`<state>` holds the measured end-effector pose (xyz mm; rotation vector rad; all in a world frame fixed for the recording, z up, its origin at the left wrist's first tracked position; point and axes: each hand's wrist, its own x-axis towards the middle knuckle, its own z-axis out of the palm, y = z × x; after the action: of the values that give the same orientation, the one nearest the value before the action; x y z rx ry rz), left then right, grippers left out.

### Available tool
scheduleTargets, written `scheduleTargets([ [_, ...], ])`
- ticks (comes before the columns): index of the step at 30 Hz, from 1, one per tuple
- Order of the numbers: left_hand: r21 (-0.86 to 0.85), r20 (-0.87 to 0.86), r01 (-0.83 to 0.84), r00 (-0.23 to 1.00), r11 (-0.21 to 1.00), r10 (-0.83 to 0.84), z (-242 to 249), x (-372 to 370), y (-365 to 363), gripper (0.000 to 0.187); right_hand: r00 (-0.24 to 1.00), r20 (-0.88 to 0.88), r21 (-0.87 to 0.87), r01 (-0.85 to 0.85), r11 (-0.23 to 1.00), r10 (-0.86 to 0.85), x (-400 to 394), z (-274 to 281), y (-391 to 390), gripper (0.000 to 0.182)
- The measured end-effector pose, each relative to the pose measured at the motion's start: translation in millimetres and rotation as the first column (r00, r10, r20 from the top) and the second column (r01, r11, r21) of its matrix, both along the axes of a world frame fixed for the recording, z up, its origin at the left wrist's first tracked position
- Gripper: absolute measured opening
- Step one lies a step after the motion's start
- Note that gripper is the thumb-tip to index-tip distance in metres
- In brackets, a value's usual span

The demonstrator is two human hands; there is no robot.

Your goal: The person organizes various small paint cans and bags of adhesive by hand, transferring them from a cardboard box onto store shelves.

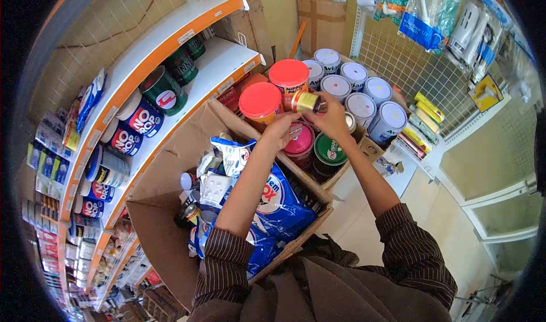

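Note:
A small tin can with a yellow and red label is tilted on its side in my right hand, whose fingers wrap round its dark end. My left hand is just below and left of the can, fingers apart, fingertips right at its lower edge. Under my hands stand a paint can with a pink lid and one with a green lid, inside a cardboard box. Two orange-red lidded paint tubs stand just behind my left hand.
An open carton nearest me holds blue-and-white bags and small cans. White-lidded paint cans stand at the right rear. Shelves with orange edges carry paint tubs on the left. Packaged goods hang on a wire grid, upper right.

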<state>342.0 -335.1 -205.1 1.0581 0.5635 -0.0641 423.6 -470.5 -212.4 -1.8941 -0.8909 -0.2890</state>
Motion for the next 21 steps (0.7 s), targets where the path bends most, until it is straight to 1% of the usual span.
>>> scheduleTargets([
  [1,0.03,0.026,-0.016,1.0,0.999,0.015,8.9,-4.3,-6.2,0.034,0.983,-0.181,0.085,-0.016,0.996,0.031,2.9,-0.9,-1.8,0.047],
  [2,0.058,0.05,-0.032,0.998,0.998,0.029,14.2,-7.8,-11.2,0.037,0.932,-0.354,0.169,-0.014,0.986,0.074,6.8,-1.6,-3.1,0.047],
  [3,0.101,0.097,-0.015,0.995,0.995,0.005,16.3,-9.8,-14.0,0.04,0.85,-0.511,0.249,0.004,0.968,0.127,5.2,1.5,-4.0,0.048],
  [4,0.144,0.144,0.0,0.989,0.99,-0.021,18.0,-11.0,-16.2,0.043,0.727,-0.64,0.334,-0.027,0.942,0.248,2.1,4.1,-5.7,0.051],
  [5,0.189,0.192,0.012,0.98,0.982,-0.049,18.4,-11.5,-17.9,0.045,0.645,-0.694,0.388,-0.04,0.921,0.321,-2.6,6.8,-6.9,0.051],
  [7,0.07,0.28,-0.033,0.96,0.997,0.012,13.6,-15.6,-23.7,0.043,0.46,-0.758,0.499,-0.047,0.865,0.462,-16.8,16.9,-10.0,0.052],
  [8,0.01,0.321,-0.051,0.946,0.999,0.045,11.5,-18.5,-26.1,0.041,0.424,-0.784,0.467,-0.077,0.881,0.453,-21.8,22.1,-14.0,0.051],
  [10,-0.016,0.315,-0.111,0.943,0.994,0.11,13.7,-23.6,-28.8,0.039,0.353,-0.832,0.405,-0.139,0.904,0.427,-25.9,28.8,-24.2,0.051],
  [13,-0.053,0.305,-0.16,0.937,0.986,0.169,18.9,-31.0,-27.8,0.036,0.601,-0.74,0.231,-0.194,0.953,0.302,0.1,16.8,-46.4,0.042],
  [14,-0.066,0.303,-0.17,0.935,0.983,0.183,20.4,-32.7,-26.2,0.035,0.765,-0.577,0.17,-0.231,0.958,0.287,13.4,13.0,-57.7,0.04],
  [15,-0.079,0.313,-0.179,0.93,0.981,0.195,20.7,-33.9,-24.3,0.035,0.885,-0.379,0.101,-0.252,0.962,0.272,25.1,11.0,-70.0,0.042],
  [16,-0.093,0.321,-0.187,0.924,0.978,0.208,20.3,-35.6,-22.2,0.035,0.925,-0.32,-0.054,-0.232,0.971,0.203,29.9,14.4,-81.3,0.045],
  [18,-0.1,0.348,-0.189,0.913,0.977,0.213,23.9,-41.6,-20.4,0.036,0.982,-0.166,-0.352,-0.147,0.924,0.093,36.5,20.6,-100.0,0.051],
  [21,-0.142,0.328,-0.184,0.918,0.973,0.221,30.8,-49.6,-20.4,0.036,0.971,-0.069,-0.565,-0.226,0.793,0.227,39.9,9.9,-107.0,0.065],
])
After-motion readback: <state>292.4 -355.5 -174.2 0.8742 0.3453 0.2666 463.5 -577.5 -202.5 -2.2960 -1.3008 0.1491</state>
